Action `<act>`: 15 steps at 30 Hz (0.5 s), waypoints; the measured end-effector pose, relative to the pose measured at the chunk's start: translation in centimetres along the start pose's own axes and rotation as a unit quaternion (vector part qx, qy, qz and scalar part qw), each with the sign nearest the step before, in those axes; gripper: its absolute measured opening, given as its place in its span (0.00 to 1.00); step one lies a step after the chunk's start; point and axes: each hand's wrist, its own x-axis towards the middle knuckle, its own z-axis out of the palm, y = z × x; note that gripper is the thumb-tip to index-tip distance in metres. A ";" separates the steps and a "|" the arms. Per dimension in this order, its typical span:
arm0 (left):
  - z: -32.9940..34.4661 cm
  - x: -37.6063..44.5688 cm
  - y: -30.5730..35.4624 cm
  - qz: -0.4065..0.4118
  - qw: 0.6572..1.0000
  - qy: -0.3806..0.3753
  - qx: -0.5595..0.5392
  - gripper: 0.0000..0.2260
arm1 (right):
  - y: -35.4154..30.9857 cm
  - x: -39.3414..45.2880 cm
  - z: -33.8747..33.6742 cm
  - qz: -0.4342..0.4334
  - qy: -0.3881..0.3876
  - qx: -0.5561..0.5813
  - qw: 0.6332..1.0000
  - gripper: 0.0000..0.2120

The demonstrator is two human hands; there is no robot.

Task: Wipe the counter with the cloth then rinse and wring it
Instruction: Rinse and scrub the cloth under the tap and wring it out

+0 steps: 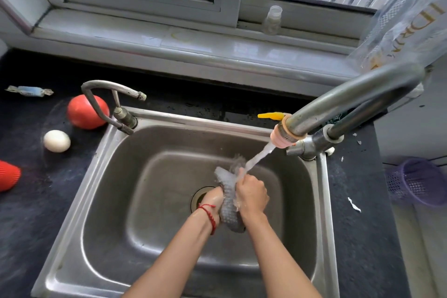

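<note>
Two taps [338, 104] flank sink [169, 261]; tomato [84, 111], egg [57, 141] left

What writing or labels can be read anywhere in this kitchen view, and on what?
"DRIN": gold letters running sideways on the clear plastic bag at the upper right; the rest is cut off or creased.
Wrapped candy on the counter: any print is too blurred to read.
Small bottle on the sill: no legible label.

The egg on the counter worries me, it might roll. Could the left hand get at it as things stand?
Probably not at once: the left hand is shut on the wet cloth over the sink. Once it lets go, nothing blocks the way to the egg.
</note>
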 end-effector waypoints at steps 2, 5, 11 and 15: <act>-1.1 0.2 0.7 0.011 0.993 0.079 0.093 0.17 | 0.6 0.9 -0.1 0.018 0.002 0.117 0.993 0.24; -2.8 0.0 0.9 0.030 0.974 0.195 0.115 0.25 | 1.2 0.6 -0.1 -0.028 0.000 0.241 0.970 0.26; -0.8 -1.1 1.8 -0.083 0.996 -0.007 0.031 0.24 | 1.7 -1.5 0.7 -0.084 -0.144 0.277 0.946 0.20; -1.2 -0.7 1.1 0.003 1.000 0.014 0.007 0.08 | 2.7 -0.7 -0.6 -0.098 -0.106 0.266 0.953 0.15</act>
